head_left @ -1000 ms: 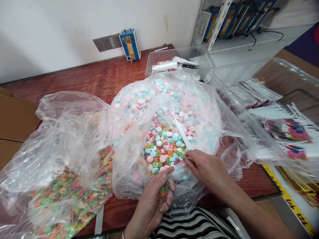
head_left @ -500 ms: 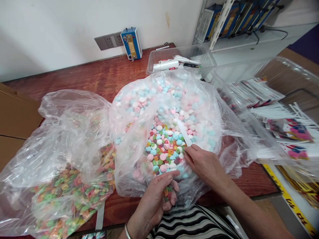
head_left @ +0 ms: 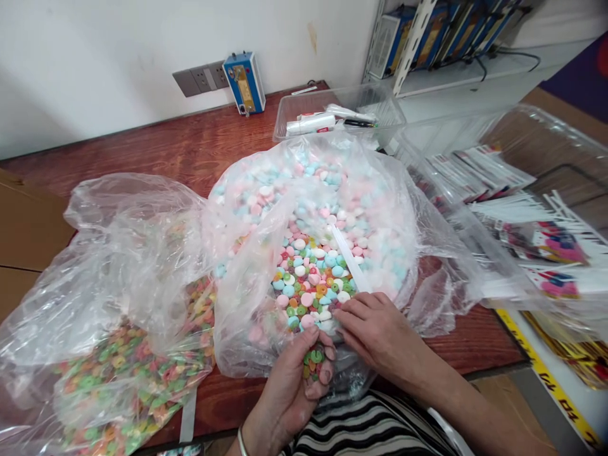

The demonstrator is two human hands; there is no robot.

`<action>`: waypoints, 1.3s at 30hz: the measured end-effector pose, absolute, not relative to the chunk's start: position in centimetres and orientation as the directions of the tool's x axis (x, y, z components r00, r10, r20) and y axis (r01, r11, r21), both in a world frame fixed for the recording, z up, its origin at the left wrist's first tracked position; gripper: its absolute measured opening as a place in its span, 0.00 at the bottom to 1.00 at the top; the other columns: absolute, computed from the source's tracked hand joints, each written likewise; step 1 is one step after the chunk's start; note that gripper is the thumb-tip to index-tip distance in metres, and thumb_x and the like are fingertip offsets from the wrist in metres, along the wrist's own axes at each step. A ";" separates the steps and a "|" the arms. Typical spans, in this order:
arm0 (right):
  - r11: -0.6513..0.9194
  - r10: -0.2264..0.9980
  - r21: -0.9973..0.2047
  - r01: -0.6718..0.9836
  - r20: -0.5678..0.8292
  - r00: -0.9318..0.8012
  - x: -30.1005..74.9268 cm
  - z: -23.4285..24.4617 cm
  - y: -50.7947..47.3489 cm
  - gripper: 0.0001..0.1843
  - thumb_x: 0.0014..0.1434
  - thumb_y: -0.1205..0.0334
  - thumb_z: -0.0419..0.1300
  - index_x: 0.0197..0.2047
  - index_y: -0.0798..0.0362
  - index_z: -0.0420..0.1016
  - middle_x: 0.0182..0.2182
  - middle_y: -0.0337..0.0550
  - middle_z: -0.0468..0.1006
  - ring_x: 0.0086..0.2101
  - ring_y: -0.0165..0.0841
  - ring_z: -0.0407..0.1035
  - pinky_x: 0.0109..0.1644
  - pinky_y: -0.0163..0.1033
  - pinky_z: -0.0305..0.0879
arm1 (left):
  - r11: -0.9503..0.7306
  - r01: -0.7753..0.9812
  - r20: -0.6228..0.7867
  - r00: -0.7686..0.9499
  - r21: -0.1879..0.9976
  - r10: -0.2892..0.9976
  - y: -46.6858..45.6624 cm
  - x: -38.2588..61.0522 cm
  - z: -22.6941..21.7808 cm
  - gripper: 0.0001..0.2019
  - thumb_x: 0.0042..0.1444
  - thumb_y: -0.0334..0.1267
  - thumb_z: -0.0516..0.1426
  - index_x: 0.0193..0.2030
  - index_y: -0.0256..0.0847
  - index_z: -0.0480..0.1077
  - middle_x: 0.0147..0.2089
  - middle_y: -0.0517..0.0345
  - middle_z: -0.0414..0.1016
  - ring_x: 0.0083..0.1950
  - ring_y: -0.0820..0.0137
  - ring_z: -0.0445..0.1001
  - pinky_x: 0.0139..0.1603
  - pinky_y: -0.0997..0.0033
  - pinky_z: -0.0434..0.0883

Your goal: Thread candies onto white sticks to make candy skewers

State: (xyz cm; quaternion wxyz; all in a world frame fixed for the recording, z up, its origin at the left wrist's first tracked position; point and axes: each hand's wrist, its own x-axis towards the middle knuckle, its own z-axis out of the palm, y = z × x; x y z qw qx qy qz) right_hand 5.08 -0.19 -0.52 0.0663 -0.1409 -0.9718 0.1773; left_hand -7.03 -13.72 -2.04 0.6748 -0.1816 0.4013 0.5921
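Note:
A big clear plastic bag of pastel pink, blue and white candies lies open in front of me, with small bright ring candies mixed in near its mouth. My left hand is cupped at the bag's near edge and holds a few ring candies in its curled fingers. My right hand rests at the bag's mouth, fingers pinched low on a thin white stick that slants up over the candy. A second clear bag of orange, green and red ring candies lies to the left.
The bags sit on a red-brown wooden table. A clear tray with white tubes stands at the back. A clear bin of white sticks and printed packets is at the right. A blue device leans on the wall; cardboard lies left.
My right hand has slid left and nearer along the bag's mouth, toward the left hand, still on the stick. My left hand stays cupped with ring candies.

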 end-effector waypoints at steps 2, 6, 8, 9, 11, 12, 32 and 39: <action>0.904 0.299 -0.331 0.271 0.035 -0.954 6.0 -1.0 0.0 0.03 0.62 0.65 0.60 0.35 0.52 0.75 0.35 0.43 0.77 0.39 0.39 0.67 0.43 0.44 0.55 | 0.247 -0.924 -0.743 -0.056 0.291 0.667 -13.9 -7.0 -2.0 0.11 0.59 0.40 0.59 0.38 0.32 0.73 0.29 0.59 0.69 0.19 0.84 0.63 0.13 0.87 0.45; 0.891 0.302 -0.345 0.297 -0.040 -0.952 7.7 -0.9 -0.2 0.05 0.62 0.64 0.60 0.32 0.51 0.74 0.34 0.41 0.76 0.37 0.37 0.67 0.43 0.44 0.54 | 0.301 -0.884 -0.727 -0.060 0.356 0.684 -13.9 -6.7 -1.9 0.18 0.59 0.42 0.60 0.53 0.35 0.72 0.31 0.60 0.70 0.19 0.84 0.63 0.13 0.85 0.44; 0.875 0.302 -0.370 0.313 -0.089 -0.949 8.1 -0.7 -0.3 0.06 0.63 0.65 0.59 0.33 0.52 0.75 0.35 0.41 0.77 0.38 0.36 0.68 0.43 0.43 0.55 | 0.344 -0.866 -0.742 -0.045 0.362 0.669 -13.8 -6.6 -2.0 0.21 0.58 0.43 0.60 0.56 0.36 0.71 0.31 0.60 0.69 0.19 0.83 0.64 0.13 0.84 0.43; 0.865 0.306 -0.381 0.326 -0.114 -0.945 8.1 -0.6 -0.3 0.06 0.63 0.66 0.58 0.33 0.52 0.75 0.35 0.41 0.77 0.38 0.36 0.69 0.43 0.42 0.55 | 0.360 -0.858 -0.747 -0.041 0.366 0.663 -13.8 -6.6 -2.0 0.21 0.58 0.43 0.60 0.56 0.36 0.71 0.31 0.60 0.69 0.19 0.83 0.64 0.14 0.84 0.43; 0.836 0.337 -0.399 0.378 -0.171 -0.926 7.9 -0.5 -0.2 0.07 0.64 0.67 0.57 0.35 0.52 0.75 0.34 0.41 0.77 0.37 0.35 0.70 0.42 0.41 0.56 | 0.377 -0.847 -0.750 -0.038 0.374 0.660 -13.8 -6.6 -2.1 0.21 0.57 0.44 0.61 0.56 0.36 0.71 0.31 0.60 0.69 0.19 0.83 0.64 0.14 0.83 0.42; 0.814 0.373 -0.398 0.423 -0.201 -0.906 7.6 -0.5 -0.1 0.08 0.65 0.67 0.55 0.36 0.52 0.75 0.34 0.41 0.78 0.36 0.35 0.71 0.40 0.40 0.57 | 0.380 -0.845 -0.748 -0.037 0.378 0.662 -13.8 -6.6 -2.2 0.21 0.57 0.44 0.61 0.55 0.36 0.71 0.31 0.60 0.69 0.19 0.83 0.63 0.14 0.83 0.42; 0.704 0.555 -0.433 0.563 -0.158 -0.817 4.1 0.0 1.5 0.07 0.67 0.64 0.54 0.36 0.53 0.70 0.35 0.42 0.73 0.32 0.32 0.70 0.33 0.35 0.59 | 0.336 -0.876 -0.742 -0.035 0.345 0.669 -13.8 -6.8 -2.2 0.17 0.60 0.44 0.57 0.49 0.32 0.72 0.30 0.57 0.71 0.19 0.81 0.64 0.13 0.83 0.45; 0.566 0.339 -0.762 0.314 -0.131 -0.931 6.4 2.3 1.4 0.12 0.69 0.63 0.50 0.44 0.49 0.76 0.38 0.41 0.76 0.40 0.31 0.71 0.43 0.34 0.64 | 0.348 -0.920 -0.726 0.117 0.177 0.678 -13.5 -6.7 -2.3 0.18 0.62 0.49 0.53 0.41 0.34 0.72 0.32 0.54 0.73 0.20 0.79 0.69 0.12 0.84 0.46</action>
